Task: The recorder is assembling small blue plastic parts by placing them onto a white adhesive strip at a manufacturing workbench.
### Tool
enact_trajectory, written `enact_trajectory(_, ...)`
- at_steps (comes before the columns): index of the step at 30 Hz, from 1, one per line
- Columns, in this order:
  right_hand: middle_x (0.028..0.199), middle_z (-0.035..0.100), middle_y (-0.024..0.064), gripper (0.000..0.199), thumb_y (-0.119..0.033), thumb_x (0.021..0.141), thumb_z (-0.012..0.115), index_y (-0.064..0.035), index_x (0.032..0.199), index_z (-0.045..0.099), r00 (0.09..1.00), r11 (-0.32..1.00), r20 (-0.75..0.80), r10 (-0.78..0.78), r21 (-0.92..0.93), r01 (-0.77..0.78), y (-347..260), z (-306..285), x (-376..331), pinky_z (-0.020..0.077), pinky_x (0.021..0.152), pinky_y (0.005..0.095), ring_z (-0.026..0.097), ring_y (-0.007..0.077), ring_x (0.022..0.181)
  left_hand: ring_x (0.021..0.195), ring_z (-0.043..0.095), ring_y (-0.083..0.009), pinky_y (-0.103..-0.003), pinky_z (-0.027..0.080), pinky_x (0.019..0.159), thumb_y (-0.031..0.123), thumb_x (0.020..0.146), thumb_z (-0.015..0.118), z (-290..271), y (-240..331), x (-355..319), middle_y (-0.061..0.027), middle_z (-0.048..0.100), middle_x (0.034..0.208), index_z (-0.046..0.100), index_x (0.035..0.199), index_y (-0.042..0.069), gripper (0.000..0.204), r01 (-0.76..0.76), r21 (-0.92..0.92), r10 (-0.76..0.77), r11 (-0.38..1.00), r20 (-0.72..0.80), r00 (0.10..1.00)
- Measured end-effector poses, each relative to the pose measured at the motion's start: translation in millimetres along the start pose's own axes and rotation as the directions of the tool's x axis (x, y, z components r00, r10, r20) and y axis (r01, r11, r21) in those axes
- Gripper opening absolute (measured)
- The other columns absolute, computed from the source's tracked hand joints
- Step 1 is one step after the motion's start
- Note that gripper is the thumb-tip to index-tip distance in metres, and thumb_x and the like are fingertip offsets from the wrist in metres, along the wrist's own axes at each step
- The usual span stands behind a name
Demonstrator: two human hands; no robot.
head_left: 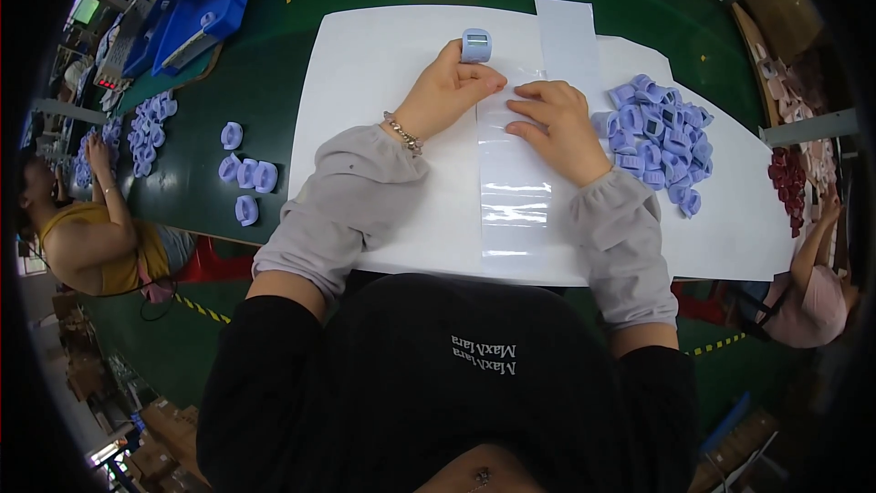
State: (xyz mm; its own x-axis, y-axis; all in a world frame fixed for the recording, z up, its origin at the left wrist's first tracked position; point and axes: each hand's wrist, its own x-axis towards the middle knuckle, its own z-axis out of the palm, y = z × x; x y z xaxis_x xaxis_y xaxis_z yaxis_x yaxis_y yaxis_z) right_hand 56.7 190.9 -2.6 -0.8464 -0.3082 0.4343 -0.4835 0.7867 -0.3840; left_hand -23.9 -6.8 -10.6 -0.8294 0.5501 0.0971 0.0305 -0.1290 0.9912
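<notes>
In my left hand point(449, 89) is a small lilac band-shaped digital watch point(475, 55) with a rectangular display facing up. It sits at my index finger, while the thumb reaches right. My right hand point(558, 124) hovers over a strip of clear glossy film point(516, 233), its thumb and fingers apart. The two hands' fingertips are close together but do not meet; whether a tiny piece of film lies between them is too small to tell. Right of that hand lies a heap of lilac watches point(662, 132).
A white sheet point(392, 233) covers my part of the green table, with a white strip point(568, 36) at its far edge. Several watches point(246, 173) lie left of it. A blue tray point(196, 23) stands far left. People work at left point(91, 237) and right point(803, 306).
</notes>
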Motion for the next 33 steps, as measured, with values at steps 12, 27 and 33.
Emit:
enact_trajectory(12, 0.087, 0.062, 0.0046, 0.011, -0.008, 0.076, 0.069, -0.0066, 0.087, 0.069, 0.957, 0.998, -0.284, -0.063, -0.029, 0.057, -4, 2, 9, 0.0411, 0.077, 0.0358, 0.056, 0.0247, 0.080, 0.095, 0.063, -0.0141, -0.025, 0.049, 0.082, 0.006, 0.087, 0.063, 11, 7, -8, -0.0129, 0.065, 0.101, 0.039, 0.120, -0.004, 0.042, -0.085, 0.372, 0.072, 0.924, 0.046, 0.996)
enact_trajectory(27, 0.077, 0.057, 0.0060, 0.009, -0.002, 0.072, 0.068, -0.0045, 0.079, 0.062, 0.965, 0.979, -0.190, 0.178, 0.137, -0.154, -15, -2, 5, 0.0414, 0.072, 0.0330, 0.055, 0.0234, 0.074, 0.083, 0.064, -0.0110, -0.023, 0.050, 0.076, 0.010, 0.086, 0.065, 10, 6, -6, -0.0083, 0.067, 0.089, 0.043, 0.119, -0.003, 0.042, 0.000, 0.103, -0.002, 0.995, 0.022, 1.000)
enact_trajectory(33, 0.099, 0.056, 0.0070, 0.008, 0.000, 0.078, 0.065, -0.0013, 0.083, 0.059, 0.954, 0.768, -0.131, 0.270, 0.626, -0.132, -14, -17, 4, 0.0389, 0.087, 0.0277, 0.052, 0.0164, 0.095, 0.088, 0.058, -0.0084, -0.024, 0.048, 0.076, 0.013, 0.094, 0.055, 12, 6, -7, -0.0052, 0.063, 0.098, 0.052, 0.117, 0.000, 0.027, 0.049, -0.013, -0.048, 0.999, 0.076, 0.996)
